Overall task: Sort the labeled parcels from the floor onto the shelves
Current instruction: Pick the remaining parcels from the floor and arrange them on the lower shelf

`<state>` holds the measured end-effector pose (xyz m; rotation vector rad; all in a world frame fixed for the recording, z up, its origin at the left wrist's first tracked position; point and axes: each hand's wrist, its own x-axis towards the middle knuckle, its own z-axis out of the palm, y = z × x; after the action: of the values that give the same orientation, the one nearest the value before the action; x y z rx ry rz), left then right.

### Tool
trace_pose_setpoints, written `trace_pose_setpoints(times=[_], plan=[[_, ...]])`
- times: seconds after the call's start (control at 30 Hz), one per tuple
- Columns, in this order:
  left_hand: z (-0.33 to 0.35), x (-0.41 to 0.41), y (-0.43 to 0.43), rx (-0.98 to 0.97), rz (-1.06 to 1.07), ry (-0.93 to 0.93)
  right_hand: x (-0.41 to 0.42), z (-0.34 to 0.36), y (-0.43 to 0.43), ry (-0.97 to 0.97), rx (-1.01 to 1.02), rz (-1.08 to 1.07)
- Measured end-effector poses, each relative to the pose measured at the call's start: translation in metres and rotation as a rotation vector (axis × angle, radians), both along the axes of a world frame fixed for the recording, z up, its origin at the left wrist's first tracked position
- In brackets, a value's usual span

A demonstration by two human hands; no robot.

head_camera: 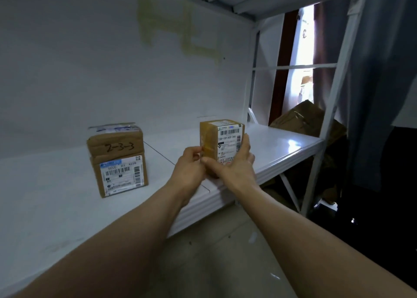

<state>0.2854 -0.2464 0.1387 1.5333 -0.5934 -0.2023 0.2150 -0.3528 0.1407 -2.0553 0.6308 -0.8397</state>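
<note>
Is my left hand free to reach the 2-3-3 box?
Probably not yet: left hand and right hand both hold the small parcel, though nothing on the shelf blocks the 2-3-3 box.

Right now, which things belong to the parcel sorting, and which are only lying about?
Belongs to the job: small parcel held by left hand and right hand; parcel marked 2-3-3 on the white shelf.
Lying about: brown box beyond the shelf; grey curtain.

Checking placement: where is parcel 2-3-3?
Head view, left of centre: parcel 2-3-3 stands on the shelf, left of the small held parcel.
</note>
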Motion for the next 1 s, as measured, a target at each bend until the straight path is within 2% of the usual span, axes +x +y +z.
trace_pose_setpoints(times=[0.1,0.27,0.53,0.77,1.0], plan=[[-0.004,0.001,-0.002,0.060,0.022,-0.068,0.017,-0.009,-0.004,0.055,-0.100,-0.068],[0.000,0.003,-0.027,0.282,0.163,-0.203,0.025,-0.015,-0.047,0.041,-0.145,-0.030],[0.013,0.003,-0.159,0.513,-0.060,-0.234,0.007,0.006,-0.196,0.106,-0.122,-0.106],[0.001,0.013,-0.248,0.691,0.084,-0.546,0.032,-0.003,-0.292,0.028,-0.037,-0.139],[-0.004,0.043,-0.270,0.733,0.088,-0.522,0.067,-0.015,-0.337,0.012,-0.062,-0.223]])
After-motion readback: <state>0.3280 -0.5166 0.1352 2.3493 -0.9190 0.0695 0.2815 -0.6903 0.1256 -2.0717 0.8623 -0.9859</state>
